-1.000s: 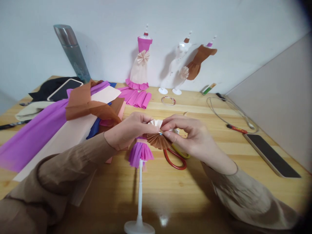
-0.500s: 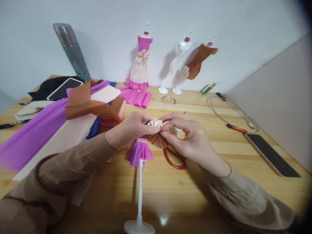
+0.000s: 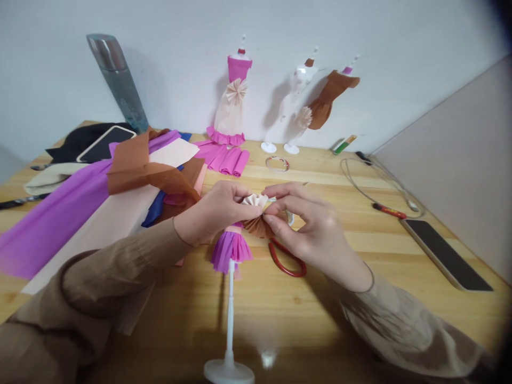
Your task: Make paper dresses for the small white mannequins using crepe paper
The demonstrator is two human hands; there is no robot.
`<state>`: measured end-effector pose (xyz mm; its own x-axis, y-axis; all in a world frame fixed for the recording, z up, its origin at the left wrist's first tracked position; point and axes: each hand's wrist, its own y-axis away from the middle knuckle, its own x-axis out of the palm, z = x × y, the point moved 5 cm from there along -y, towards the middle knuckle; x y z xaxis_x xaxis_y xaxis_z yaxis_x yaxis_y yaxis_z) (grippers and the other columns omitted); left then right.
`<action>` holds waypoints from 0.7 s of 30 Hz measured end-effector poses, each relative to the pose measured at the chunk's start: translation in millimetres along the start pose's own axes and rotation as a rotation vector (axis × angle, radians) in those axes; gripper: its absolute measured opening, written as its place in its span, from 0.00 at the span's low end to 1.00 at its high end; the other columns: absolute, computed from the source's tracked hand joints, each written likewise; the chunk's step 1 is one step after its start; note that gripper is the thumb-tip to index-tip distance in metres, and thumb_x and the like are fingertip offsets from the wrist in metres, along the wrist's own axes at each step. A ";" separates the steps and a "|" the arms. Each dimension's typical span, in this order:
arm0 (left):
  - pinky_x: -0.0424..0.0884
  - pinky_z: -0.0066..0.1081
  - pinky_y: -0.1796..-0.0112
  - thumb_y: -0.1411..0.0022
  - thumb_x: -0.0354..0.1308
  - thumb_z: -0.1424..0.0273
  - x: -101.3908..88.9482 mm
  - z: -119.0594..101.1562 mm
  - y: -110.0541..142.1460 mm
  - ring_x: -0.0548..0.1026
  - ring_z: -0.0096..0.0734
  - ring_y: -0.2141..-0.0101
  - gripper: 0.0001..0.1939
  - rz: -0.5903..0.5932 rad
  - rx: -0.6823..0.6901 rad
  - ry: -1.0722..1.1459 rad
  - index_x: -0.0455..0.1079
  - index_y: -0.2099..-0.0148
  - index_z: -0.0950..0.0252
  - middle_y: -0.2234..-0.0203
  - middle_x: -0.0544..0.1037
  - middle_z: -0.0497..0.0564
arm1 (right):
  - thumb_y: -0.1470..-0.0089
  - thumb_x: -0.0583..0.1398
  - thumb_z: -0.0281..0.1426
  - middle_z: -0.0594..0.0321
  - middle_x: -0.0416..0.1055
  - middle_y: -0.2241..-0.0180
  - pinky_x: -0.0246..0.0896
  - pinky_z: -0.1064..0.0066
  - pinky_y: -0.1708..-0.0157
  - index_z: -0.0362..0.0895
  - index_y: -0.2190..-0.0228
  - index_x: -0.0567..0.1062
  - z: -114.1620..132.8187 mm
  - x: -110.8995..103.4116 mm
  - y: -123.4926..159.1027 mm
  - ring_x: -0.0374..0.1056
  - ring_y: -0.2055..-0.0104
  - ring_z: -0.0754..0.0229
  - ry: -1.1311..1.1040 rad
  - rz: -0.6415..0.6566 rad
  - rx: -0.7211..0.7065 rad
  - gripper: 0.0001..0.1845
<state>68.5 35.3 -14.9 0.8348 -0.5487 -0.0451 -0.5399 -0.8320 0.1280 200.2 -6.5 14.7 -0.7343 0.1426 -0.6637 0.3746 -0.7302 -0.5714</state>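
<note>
Left hand (image 3: 214,213): you pinch the cream fan (image 3: 255,200), frame centre, from left.
Right hand (image 3: 316,226): from right, pinching the brown fan (image 3: 256,228), spread below (equally near).

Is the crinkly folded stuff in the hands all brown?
No, cream pleats show above the brown pleats, between the left hand and the right hand.

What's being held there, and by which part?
A pleated cream-and-brown rosette: left hand gripping its left side, right hand pinching near its centre.
</note>
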 end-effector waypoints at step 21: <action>0.56 0.24 0.75 0.50 0.58 0.71 -12.5 -8.7 1.1 0.62 0.21 0.78 0.07 0.002 -0.005 -0.066 0.67 0.76 0.69 0.82 0.63 0.43 | 0.50 0.63 0.33 0.60 0.75 0.74 0.63 0.68 0.73 0.43 0.72 0.75 -38.4 15.1 4.6 0.67 0.74 0.61 -0.378 0.153 0.442 0.06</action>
<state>58.4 41.9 -5.6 0.8249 -0.5544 -0.1103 -0.5405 -0.8307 0.1334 212.6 17.9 -16.5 -0.8714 -0.1747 -0.4584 0.2806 -0.9440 -0.1738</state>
